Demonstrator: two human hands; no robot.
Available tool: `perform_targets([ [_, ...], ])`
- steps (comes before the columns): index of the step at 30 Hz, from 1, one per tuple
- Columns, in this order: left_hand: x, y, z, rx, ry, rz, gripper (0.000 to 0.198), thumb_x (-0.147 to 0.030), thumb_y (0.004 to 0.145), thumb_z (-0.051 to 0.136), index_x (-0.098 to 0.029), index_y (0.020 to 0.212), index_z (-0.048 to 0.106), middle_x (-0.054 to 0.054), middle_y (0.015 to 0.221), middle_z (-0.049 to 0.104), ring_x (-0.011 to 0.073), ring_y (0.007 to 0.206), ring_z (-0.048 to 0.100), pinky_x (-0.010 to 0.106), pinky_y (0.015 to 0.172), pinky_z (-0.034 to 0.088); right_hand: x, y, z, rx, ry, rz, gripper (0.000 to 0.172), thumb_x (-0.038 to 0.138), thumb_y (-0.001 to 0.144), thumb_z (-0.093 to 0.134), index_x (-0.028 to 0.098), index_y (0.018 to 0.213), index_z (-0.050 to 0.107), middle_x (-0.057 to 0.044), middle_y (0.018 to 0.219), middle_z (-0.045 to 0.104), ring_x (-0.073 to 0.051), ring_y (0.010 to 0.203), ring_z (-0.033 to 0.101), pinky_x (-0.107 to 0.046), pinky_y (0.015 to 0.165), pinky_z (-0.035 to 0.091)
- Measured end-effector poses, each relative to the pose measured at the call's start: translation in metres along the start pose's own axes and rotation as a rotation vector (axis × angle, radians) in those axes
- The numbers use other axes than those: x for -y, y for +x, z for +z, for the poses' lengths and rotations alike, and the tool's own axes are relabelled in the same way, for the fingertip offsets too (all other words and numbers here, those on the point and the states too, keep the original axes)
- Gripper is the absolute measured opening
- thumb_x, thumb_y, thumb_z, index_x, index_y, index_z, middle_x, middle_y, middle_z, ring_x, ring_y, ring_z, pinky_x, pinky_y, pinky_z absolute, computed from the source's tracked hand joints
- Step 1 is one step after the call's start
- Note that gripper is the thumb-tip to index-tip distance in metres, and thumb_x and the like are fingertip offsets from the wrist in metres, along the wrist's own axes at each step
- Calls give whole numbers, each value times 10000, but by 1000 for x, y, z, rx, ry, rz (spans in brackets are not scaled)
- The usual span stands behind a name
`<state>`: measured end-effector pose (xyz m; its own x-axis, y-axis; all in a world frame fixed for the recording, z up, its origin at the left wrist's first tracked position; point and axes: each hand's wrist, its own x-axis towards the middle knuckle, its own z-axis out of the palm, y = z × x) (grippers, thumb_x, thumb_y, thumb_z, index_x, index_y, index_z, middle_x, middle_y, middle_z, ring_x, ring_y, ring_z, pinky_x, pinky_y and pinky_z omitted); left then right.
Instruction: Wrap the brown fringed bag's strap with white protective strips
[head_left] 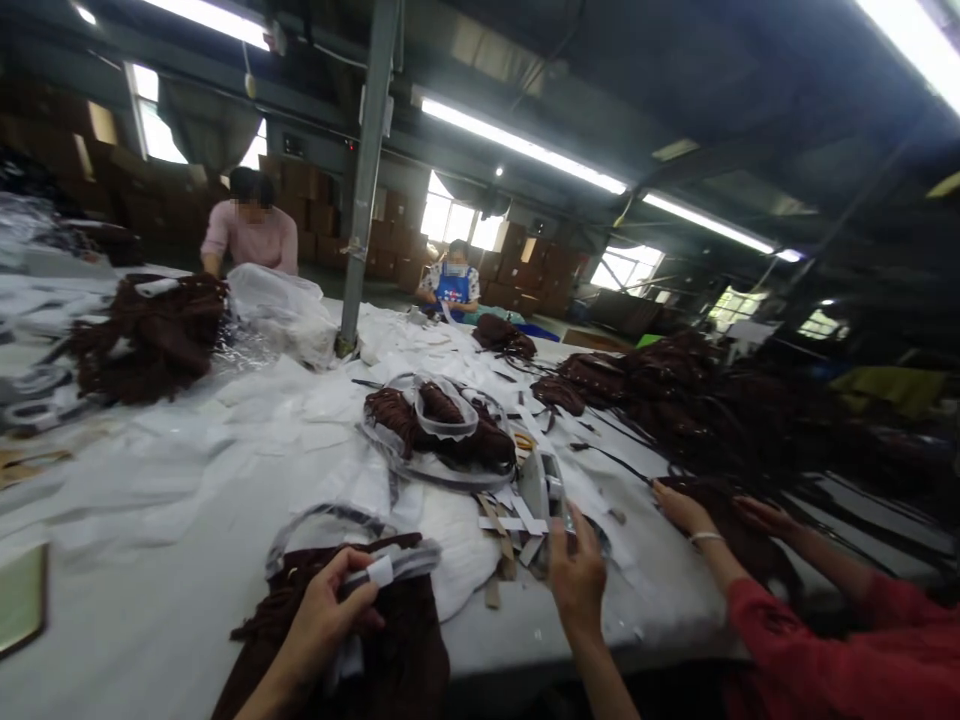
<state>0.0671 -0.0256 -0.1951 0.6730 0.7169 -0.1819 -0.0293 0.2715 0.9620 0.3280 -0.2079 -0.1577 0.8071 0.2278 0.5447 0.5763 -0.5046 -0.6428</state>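
Observation:
A dark brown fringed bag (409,625) lies at the table's front edge before me. My left hand (337,600) is closed on its strap (412,558), which is wrapped in clear plastic and carries a white piece (381,571). To the right, my right hand (579,580) is raised at the grey tape dispenser (534,484), fingers apart; whether a fingertip touches the tape cannot be made out. Paper and tan strips (506,540) lie beside the dispenser. Behind it rests another brown bag (450,425) with plastic-wrapped parts.
A co-worker's hands (682,508) in red sleeves work on a brown bag at right. Piled brown bags (660,375) lie beyond. A metal post (366,180) stands at the table. Two people are across it. A phone-like object (22,600) lies at left.

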Motion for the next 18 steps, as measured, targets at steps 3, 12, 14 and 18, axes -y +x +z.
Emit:
perform_targets([
  [3, 2, 0, 1, -9, 10, 18, 382, -445, 665, 704, -180, 888, 542, -34, 605, 618, 150, 469, 631, 222, 452, 489, -46, 38, -22, 45, -66, 304, 613, 546, 785, 394, 87, 1083, 669, -185, 1103, 663, -326, 1077, 568, -408, 904, 435],
  [12, 5, 1, 4, -48, 3, 26, 420, -479, 649, 711, -187, 902, 548, -41, 559, 603, 155, 446, 618, 215, 421, 461, -78, 62, -5, 241, 63, 439, 519, 604, 607, 535, 120, 629, 722, -86, 575, 671, -258, 646, 623, -307, 553, 436],
  [14, 5, 1, 4, -55, 5, 21, 423, -485, 646, 712, -190, 901, 549, -40, 570, 608, 156, 447, 619, 217, 420, 463, -78, 63, -3, 229, 109, 461, 513, 584, 573, 565, 105, 652, 729, -85, 580, 677, -253, 627, 623, -303, 538, 436],
  [18, 4, 0, 4, -51, 15, 32, 415, -491, 647, 710, -191, 884, 549, -37, 569, 611, 156, 452, 622, 215, 430, 463, -75, 61, -5, 146, 160, 503, 528, 553, 521, 630, 84, 732, 747, -102, 647, 709, -275, 683, 646, -313, 570, 466],
])
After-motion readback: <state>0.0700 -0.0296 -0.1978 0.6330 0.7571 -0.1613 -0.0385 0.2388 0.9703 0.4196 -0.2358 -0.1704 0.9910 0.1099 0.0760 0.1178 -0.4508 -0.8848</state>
